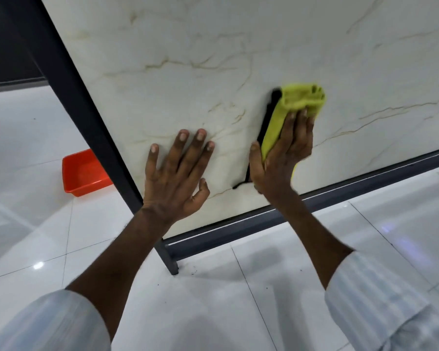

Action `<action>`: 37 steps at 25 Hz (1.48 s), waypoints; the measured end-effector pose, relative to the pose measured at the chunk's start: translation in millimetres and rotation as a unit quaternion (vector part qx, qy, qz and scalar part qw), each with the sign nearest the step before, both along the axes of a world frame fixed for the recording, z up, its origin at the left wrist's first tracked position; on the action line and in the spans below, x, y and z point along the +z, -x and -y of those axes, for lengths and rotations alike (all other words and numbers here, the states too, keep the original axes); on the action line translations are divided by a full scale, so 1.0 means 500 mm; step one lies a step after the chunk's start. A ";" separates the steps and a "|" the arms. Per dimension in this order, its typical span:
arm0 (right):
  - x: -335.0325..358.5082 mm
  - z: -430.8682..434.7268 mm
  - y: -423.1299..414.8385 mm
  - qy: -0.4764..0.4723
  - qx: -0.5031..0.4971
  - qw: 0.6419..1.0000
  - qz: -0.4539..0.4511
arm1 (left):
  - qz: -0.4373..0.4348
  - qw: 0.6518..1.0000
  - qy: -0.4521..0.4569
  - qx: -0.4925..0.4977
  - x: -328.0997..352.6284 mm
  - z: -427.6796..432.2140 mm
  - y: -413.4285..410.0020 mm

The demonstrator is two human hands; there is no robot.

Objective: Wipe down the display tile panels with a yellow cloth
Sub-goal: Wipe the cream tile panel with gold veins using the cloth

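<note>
orange tub [84,174]: sits on the floor off to the left, behind the dark post. The post cuts off its right side. What shows of the inside is just plain orange wall, so I honestly can't tell what's in it.
yellow cloth [302,100]: bunched up and pressed against the panel's lower middle, with the wad sticking out above the fingertips and a strip running down along the palm.
right hand [281,158]: grasping the cloth, fingers laid over it and thumb hooked round its left edge, pushing it onto the tile.
left hand [178,173]: released, holding nothing, palm flat on the panel with fingers spread, just left of the other hand and near the panel's lower left corner.
dark shape [269,117]: a black streak on the tile right beside the cloth's left edge. Could be a shadow or a reflection, can't say.
tile panel [213,59]: big glossy off-white slab with thin tan veins, standing upright.
frame [69,79]: dark metal, a post down the panel's left edge and a rail along the bottom, ending in a short foot [173,262] on the floor.
floor [289,287]: shiny white tiles with thin joints, light glare, a few dark specks near the foot.
sleeves [380,300]: white, pushed up both forearms.
</note>
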State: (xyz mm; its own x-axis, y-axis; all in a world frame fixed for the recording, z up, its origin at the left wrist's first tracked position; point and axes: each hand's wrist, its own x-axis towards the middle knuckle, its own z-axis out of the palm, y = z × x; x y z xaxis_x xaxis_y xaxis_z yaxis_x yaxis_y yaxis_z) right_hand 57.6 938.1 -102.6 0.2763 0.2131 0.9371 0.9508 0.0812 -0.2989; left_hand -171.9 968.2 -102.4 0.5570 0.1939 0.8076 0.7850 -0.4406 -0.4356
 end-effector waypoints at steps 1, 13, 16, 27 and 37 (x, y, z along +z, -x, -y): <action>-0.065 0.002 -0.004 0.020 0.002 1.000 0.011 | -0.001 1.000 -0.007 0.002 -0.001 -0.003 -0.001; -0.006 -0.013 0.027 -0.010 0.065 0.997 0.033 | -0.002 1.000 -0.017 0.018 -0.003 0.000 0.005; 0.033 -0.027 0.040 -0.039 0.032 0.997 0.052 | 0.002 0.999 -0.030 0.027 -0.001 -0.006 -0.001; -0.298 0.022 0.108 0.080 0.084 0.993 0.015 | 0.009 0.999 -0.037 0.012 -0.011 -0.014 0.001; 0.129 -0.026 0.058 -0.012 -0.012 0.998 0.067 | 0.025 0.993 0.082 -0.076 0.115 0.077 0.007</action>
